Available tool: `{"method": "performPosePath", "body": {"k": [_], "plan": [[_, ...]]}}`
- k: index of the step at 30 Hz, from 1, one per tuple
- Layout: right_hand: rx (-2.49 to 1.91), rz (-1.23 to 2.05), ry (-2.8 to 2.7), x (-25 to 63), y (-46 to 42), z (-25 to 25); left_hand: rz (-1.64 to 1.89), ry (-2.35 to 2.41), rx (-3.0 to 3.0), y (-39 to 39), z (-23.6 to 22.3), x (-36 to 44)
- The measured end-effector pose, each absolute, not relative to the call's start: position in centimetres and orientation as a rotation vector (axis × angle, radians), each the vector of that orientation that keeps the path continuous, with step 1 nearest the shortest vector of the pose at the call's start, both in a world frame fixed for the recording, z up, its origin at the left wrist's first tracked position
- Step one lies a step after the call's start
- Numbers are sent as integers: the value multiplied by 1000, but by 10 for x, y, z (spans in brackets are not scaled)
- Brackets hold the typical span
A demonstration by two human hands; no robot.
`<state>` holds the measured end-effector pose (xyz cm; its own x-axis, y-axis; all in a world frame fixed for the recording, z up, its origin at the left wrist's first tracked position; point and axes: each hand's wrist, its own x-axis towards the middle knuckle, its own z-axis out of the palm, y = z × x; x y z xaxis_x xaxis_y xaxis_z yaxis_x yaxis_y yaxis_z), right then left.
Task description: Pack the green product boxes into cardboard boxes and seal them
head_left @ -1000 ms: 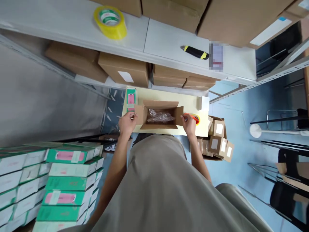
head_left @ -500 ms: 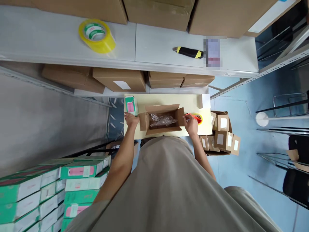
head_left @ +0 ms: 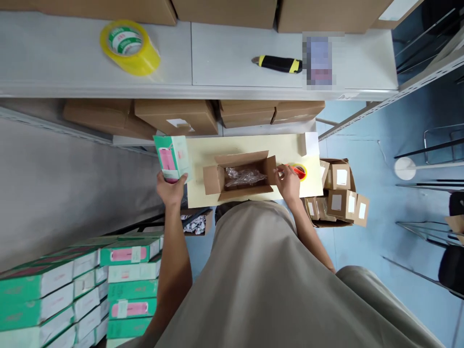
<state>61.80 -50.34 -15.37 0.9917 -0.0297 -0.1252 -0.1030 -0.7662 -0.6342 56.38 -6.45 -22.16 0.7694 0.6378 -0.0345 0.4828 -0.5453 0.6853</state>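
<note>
My left hand [head_left: 169,189] grips a green and white product box with a pink panel [head_left: 171,157], lifted off the left end of the pale yellow table [head_left: 253,143]. An open brown carton [head_left: 239,175] sits on the table's middle, with crumpled clear plastic wrap [head_left: 245,176] inside. My right hand [head_left: 289,180] rests at the carton's right flap, its fingers curled around something orange I cannot make out. A small yellow tape roll [head_left: 300,171] lies just beyond that hand.
A grey shelf [head_left: 224,58] above holds a yellow tape roll [head_left: 129,47] and a black and yellow utility knife [head_left: 277,63]. Brown cartons fill the shelves. Green product boxes [head_left: 90,285] are stacked at lower left. Small labelled cartons [head_left: 340,191] sit right of the table.
My left hand left the carton's left flap, took the green box from the table's left end and lifted it up and to the left. My right hand stayed put.
</note>
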Motion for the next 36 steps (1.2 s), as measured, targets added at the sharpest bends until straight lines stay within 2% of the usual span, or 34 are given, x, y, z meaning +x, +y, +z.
{"method": "performPosePath", "body": {"k": [4, 9, 16, 22, 30, 36], "plan": [[-2127, 98, -61, 621, -481, -121, 390, 692, 2273, -82, -164, 539], [-1583, 259, -181, 631, -452, -84, 251, 399, 2246, -134, -119, 524], [-1704, -19, -160, 619, -464, -63, 63, 188, 2227, -181, -116, 519], [-1787, 11, -406, 590, -486, -59, 34, 154, 2261, -187, -116, 514], [-1779, 100, -262, 583, -489, -59, 0, 149, 2349, -192, -108, 513], [-1756, 187, -247, 585, -490, -78, -78, 120, 2392, -192, -104, 515]]}}
